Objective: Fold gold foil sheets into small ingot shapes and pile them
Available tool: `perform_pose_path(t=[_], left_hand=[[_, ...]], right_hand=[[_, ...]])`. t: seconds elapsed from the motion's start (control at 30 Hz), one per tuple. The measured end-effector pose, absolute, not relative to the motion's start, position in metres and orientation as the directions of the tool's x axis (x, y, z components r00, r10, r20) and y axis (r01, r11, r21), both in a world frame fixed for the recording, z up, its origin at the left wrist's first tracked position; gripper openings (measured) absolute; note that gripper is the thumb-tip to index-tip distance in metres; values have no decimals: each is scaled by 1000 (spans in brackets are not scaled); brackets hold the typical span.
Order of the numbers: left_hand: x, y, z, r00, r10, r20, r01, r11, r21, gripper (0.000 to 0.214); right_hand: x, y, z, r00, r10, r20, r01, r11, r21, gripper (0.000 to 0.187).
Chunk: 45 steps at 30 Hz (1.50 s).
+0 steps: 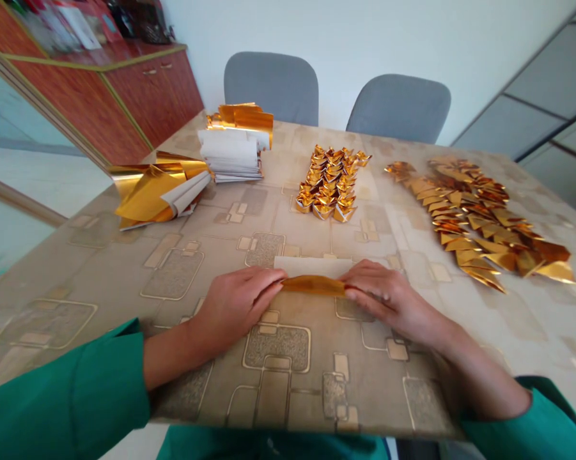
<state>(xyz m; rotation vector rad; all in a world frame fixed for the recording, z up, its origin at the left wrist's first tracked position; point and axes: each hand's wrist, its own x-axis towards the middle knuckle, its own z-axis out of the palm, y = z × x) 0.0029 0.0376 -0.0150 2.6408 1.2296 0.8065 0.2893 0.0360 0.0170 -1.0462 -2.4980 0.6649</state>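
Note:
Between my two hands a sheet of gold foil paper lies near the front of the table, its near edge rolled or folded over so that gold shows in front. Behind that fold a strip of its pale back is visible. My left hand pinches the fold's left end, fingers pressed together. At the right end my right hand grips the same fold between thumb and fingers. Farther back, in the middle, stand rows of small folded gold paper ingots.
On the right lie overlapping rows of folded gold paper pieces. Back left are a stack of foil sheets and a looser gold pile. Two grey chairs stand behind the patterned table, with a wooden cabinet at the left.

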Motion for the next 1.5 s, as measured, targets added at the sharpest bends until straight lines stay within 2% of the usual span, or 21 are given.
perform_pose_path(t=[0.1,0.23,0.47,0.6,0.8,0.9,1.2,1.27,1.4,1.5], left_hand=[[7,39,-13,453,844,288,759,-535,371,18],[12,43,-12,458,851,256,751,-525,401,26],[12,47,-14,510,777,368,682,-626,378,29],[11,49,-17,539,767,348,688,-639,344,30],[8,50,-20,608,722,330,660,-691,296,26],[7,50,-21,605,722,336,653,-691,309,26],[4,49,-22,624,714,316,650,-699,296,23],[4,48,-19,629,710,316,669,-702,245,24],[7,48,-9,696,615,370,646,-762,52,31],[9,49,-7,763,535,363,576,-818,-5,33]], right_hand=[[285,43,8,-476,865,158,653,468,-596,29],[277,47,-1,-363,911,193,729,407,-550,19],[272,53,-8,-312,932,184,782,362,-508,9],[271,55,-8,-312,934,176,793,358,-494,23],[269,58,-9,-242,945,219,865,312,-392,21],[268,61,-10,-246,942,227,871,318,-376,26],[267,67,-10,-203,962,182,908,254,-332,23],[267,67,-11,-200,964,177,911,250,-328,23],[267,67,-11,-201,960,195,910,257,-325,23],[267,67,-11,-208,955,209,907,268,-324,23]])
